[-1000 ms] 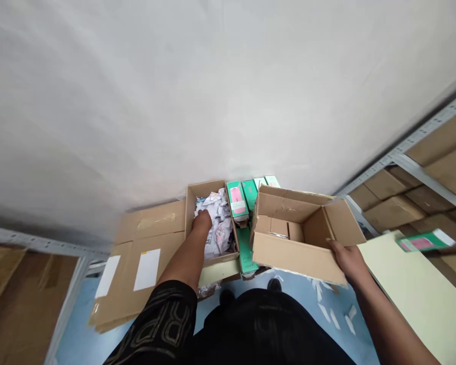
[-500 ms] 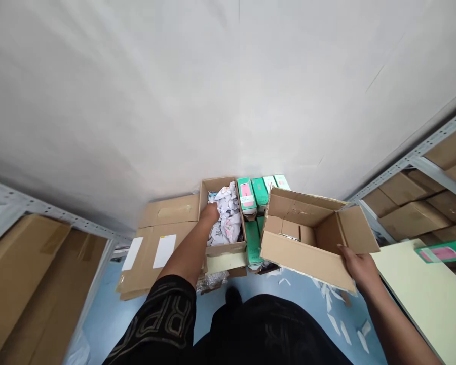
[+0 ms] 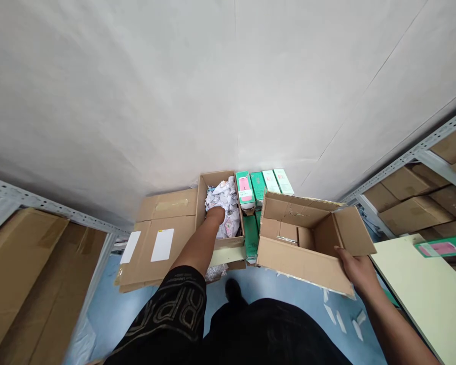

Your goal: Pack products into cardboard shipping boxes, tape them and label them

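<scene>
On your black left sleeve [image 3: 173,317], nearer you than the paper-filled carton [image 3: 215,179], you can make out big outlined letters, an R and a P among them; the fine line beside them is too small to read. Just right of that carton, the print on the pink-fronted green box [image 3: 245,188] is too tiny for you, as on the green-and-pink box [image 3: 441,247] well to the carton's right

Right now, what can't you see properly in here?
All in the head view:
- Left hand: fingertips, hidden behind the hand or in the crumpled paper.
- Anything under that paper: covered by it.
- Lower green boxes: partly behind the open carton.
- Upper green box: print too small.
- Pale board: cut off by the right edge.
</scene>
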`<state>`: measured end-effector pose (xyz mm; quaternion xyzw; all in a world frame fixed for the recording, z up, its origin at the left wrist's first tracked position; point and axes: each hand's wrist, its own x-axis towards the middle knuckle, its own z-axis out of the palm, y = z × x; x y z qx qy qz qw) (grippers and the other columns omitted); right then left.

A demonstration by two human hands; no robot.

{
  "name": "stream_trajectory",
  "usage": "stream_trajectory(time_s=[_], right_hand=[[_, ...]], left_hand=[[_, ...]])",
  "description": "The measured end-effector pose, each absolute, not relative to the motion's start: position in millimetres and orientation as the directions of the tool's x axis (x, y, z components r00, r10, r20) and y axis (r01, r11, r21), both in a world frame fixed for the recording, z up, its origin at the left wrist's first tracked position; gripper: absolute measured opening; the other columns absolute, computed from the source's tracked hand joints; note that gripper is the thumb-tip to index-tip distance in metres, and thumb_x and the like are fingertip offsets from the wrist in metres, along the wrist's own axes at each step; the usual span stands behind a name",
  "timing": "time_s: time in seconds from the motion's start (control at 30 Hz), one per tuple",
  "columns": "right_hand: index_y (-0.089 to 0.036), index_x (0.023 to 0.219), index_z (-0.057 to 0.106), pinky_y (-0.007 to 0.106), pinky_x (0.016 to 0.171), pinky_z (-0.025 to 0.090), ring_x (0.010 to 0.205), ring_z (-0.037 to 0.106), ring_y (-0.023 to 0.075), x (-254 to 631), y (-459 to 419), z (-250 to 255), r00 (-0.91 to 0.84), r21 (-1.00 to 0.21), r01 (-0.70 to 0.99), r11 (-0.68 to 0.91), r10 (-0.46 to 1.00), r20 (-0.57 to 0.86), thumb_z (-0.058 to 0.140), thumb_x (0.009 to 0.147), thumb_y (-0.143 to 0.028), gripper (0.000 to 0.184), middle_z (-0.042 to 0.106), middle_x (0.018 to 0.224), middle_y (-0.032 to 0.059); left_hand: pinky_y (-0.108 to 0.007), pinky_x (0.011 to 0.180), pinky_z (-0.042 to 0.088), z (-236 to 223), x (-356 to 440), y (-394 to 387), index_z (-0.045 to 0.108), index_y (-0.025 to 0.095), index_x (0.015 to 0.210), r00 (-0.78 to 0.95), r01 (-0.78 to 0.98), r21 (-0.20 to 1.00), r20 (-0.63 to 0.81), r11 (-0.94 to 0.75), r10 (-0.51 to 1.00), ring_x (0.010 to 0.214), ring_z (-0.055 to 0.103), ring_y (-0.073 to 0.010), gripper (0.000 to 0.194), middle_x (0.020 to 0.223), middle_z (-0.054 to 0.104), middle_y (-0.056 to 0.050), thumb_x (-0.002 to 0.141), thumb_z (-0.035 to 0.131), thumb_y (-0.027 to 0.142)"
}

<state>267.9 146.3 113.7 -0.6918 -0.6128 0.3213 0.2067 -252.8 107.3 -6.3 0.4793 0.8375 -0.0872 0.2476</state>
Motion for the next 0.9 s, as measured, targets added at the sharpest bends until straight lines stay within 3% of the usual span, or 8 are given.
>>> stream_trajectory(time_s=[0.13, 0.23, 0.33, 0.4, 0.53, 0.67, 0.77, 0.9], right_hand=[[-0.012, 0.101, 0.077, 0.038, 0.096, 0.052, 0.122, 0.067, 0.0365, 259.8, 145.8, 112.4, 0.031, -0.7, 0.698, -0.152, 0.983, -0.182, 0.061, 0.079, -0.057, 0.052, 0.077, 0.118, 0.021], [-0.011, 0.095, 0.078, 0.038, 0.094, 0.052, 0.12, 0.067, 0.0384, 253.8, 147.3, 113.3, 0.043, -0.692, 0.699, -0.181, 0.976, -0.212, 0.062, 0.077, -0.057, 0.052, 0.078, 0.113, 0.0222], [-0.011, 0.09, 0.079, 0.038, 0.087, 0.054, 0.115, 0.069, 0.0395, 249.6, 150.0, 114.6, 0.052, -0.684, 0.703, -0.196, 0.973, -0.225, 0.062, 0.076, -0.056, 0.05, 0.079, 0.105, 0.0218], [-0.012, 0.083, 0.079, 0.038, 0.082, 0.055, 0.112, 0.07, 0.0407, 247.9, 151.7, 114.5, 0.053, -0.669, 0.714, -0.206, 0.969, -0.241, 0.062, 0.075, -0.058, 0.049, 0.079, 0.1, 0.0228], [-0.015, 0.072, 0.076, 0.04, 0.075, 0.053, 0.105, 0.072, 0.0424, 245.7, 154.7, 110.4, 0.002, -0.646, 0.743, -0.177, 0.965, -0.261, 0.06, 0.074, -0.061, 0.049, 0.079, 0.094, 0.0241], [-0.015, 0.08, 0.078, 0.037, 0.076, 0.053, 0.108, 0.072, 0.0388, 243.1, 157.6, 104.3, -0.092, -0.677, 0.733, -0.062, 0.978, -0.19, 0.058, 0.077, -0.06, 0.05, 0.079, 0.1, 0.0231], [-0.014, 0.079, 0.078, 0.037, 0.075, 0.053, 0.105, 0.073, 0.0386, 241.0, 159.1, 102.3, -0.109, -0.652, 0.757, -0.041, 0.976, -0.188, 0.056, 0.077, -0.062, 0.052, 0.079, 0.095, 0.0234], [-0.012, 0.079, 0.079, 0.038, 0.073, 0.052, 0.101, 0.074, 0.0399, 238.7, 158.2, 105.0, -0.106, -0.614, 0.788, -0.032, 0.977, -0.187, 0.055, 0.077, -0.063, 0.056, 0.079, 0.09, 0.0234]], left_hand=[[-0.046, 0.096, 0.058, 8.3, -263.3, 108.2, 0.063, 0.015, 0.13, -0.414, 0.854, 0.098, -0.466, 0.511, 0.782, 0.114, 0.066, -0.026, 0.039, 0.131, 0.065, -0.013, 0.097, 0.069, 0.037], [-0.041, 0.098, 0.054, 27.4, -272.2, 99.0, 0.073, 0.014, 0.112, -0.408, 0.863, 0.125, -0.402, 0.49, 0.82, 0.116, 0.066, -0.0316, 0.028, 0.12, 0.07, -0.018, 0.087, 0.077, 0.025], [-0.035, 0.097, 0.052, 51.7, -277.6, 82.7, 0.077, 0.017, 0.095, -0.394, 0.872, 0.173, -0.304, 0.457, 0.867, 0.115, 0.067, -0.0308, 0.013, 0.111, 0.073, -0.016, 0.085, 0.07, 0.02], [-0.032, 0.095, 0.051, 68.6, -278.3, 70.3, 0.077, 0.019, 0.091, -0.386, 0.875, 0.213, -0.232, 0.434, 0.893, 0.109, 0.068, -0.0267, 0.016, 0.109, 0.074, -0.013, 0.089, 0.061, 0.02], [-0.029, 0.097, 0.051, 100.3, -274.1, 46.7, 0.076, 0.02, 0.101, -0.391, 0.871, 0.287, -0.086, 0.398, 0.916, 0.106, 0.067, -0.0227, 0.022, 0.115, 0.072, -0.009, 0.09, 0.057, 0.02], [-0.029, 0.102, 0.05, 131.9, -265.0, 28.4, 0.073, 0.02, 0.11, -0.425, 0.842, 0.418, 0.125, 0.341, 0.896, 0.113, 0.064, -0.0215, 0.028, 0.119, 0.069, -0.007, 0.087, 0.058, 0.018], [-0.029, 0.095, 0.052, 159.8, -253.3, 17.7, 0.073, 0.019, 0.103, -0.446, 0.8, 0.568, 0.343, 0.196, 0.827, 0.102, 0.066, -0.0193, 0.021, 0.108, 0.069, -0.005, 0.087, 0.06, 0.02], [-0.03, 0.093, 0.053, 203.6, -223.5, 6.1, 0.072, 0.019, 0.103, -0.413, 0.77, 0.637, 0.522, -0.02, 0.746, 0.098, 0.066, -0.0178, 0.017, 0.105, 0.067, -0.004, 0.089, 0.063, 0.024]])
